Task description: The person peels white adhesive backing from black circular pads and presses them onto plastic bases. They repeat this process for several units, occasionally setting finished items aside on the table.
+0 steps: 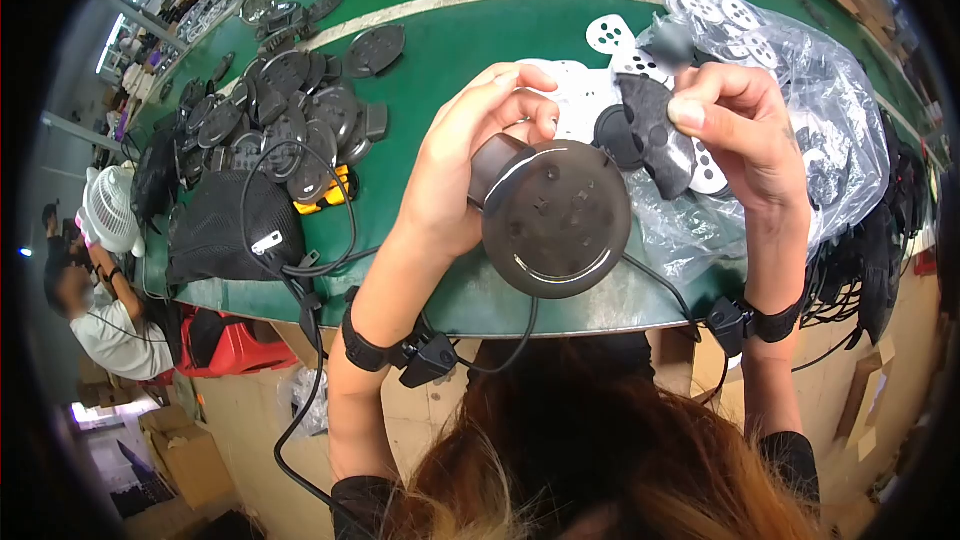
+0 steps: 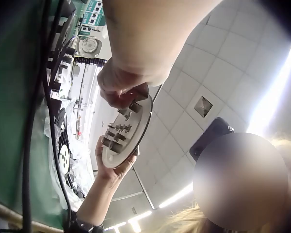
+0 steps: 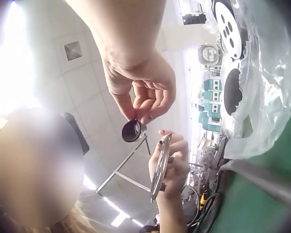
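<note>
In the head view my left hand (image 1: 445, 165) grips a dark round disc (image 1: 560, 230) with a block at its upper left edge. The disc's glossy face is toward the head camera. On its pale back, metal prongs (image 2: 119, 128) stick out in the left wrist view. My right hand (image 1: 745, 130) pinches a thin dark piece (image 1: 657, 130) with scalloped edges between thumb and fingers, to the right of the disc and apart from it. The right wrist view shows that same piece as a small dark oval (image 3: 131, 131) below the fingertips, with the disc (image 3: 160, 170) nearly edge-on.
Dark round parts (image 1: 290, 110) lie heaped on the green table (image 1: 490, 35) at left, by a black mesh pouch (image 1: 235, 235). At right, a clear plastic bag (image 1: 835, 130) holds white perforated pads; a loose pad (image 1: 610, 35) lies beside it. Cables trail from both wrists.
</note>
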The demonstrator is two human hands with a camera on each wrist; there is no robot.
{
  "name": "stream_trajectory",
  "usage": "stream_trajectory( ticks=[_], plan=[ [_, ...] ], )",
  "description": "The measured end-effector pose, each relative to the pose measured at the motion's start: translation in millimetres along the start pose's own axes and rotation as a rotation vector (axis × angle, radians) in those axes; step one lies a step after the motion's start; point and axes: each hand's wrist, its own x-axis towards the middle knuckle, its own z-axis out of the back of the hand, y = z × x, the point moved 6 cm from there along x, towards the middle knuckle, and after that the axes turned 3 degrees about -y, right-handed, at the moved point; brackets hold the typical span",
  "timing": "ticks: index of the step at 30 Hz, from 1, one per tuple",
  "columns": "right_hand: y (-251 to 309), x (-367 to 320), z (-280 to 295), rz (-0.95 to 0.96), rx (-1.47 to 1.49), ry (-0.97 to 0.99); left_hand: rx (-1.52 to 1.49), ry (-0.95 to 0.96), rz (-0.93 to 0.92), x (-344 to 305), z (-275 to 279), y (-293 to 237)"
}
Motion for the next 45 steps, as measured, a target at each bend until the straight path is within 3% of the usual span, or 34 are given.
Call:
stream_trajectory(
  ticks=[4,7,9,13,15,19,32,45],
  plan=[
    [-14,-3,-20,-0.154,0.031,0.128,-0.066,-0.057,0.142,2,10,11],
    [-20,-4,-24,-0.187,0.032,0.115,-0.191,-0.013,0.174,3,13,15],
    [-22,-3,-20,-0.175,0.014,0.122,-0.138,-0.079,0.096,-1,14,10],
    [-21,-1,-17,-0.147,0.114,0.040,0.110,-0.226,-0.453,-12,11,-23],
    [-24,-1,-18,-0.158,0.172,-0.039,0.249,-0.229,-0.580,-20,2,-32],
    [-27,0,-22,-0.139,0.172,-0.015,0.419,-0.208,-0.782,-28,-7,-38],
    [-25,-2,-31,-0.093,0.069,-0.081,0.578,-0.166,-0.968,-34,-16,-37],
    [-17,-5,-33,-0.089,-0.121,-0.106,0.618,-0.116,-0.963,-32,-20,-30]
  ],
)
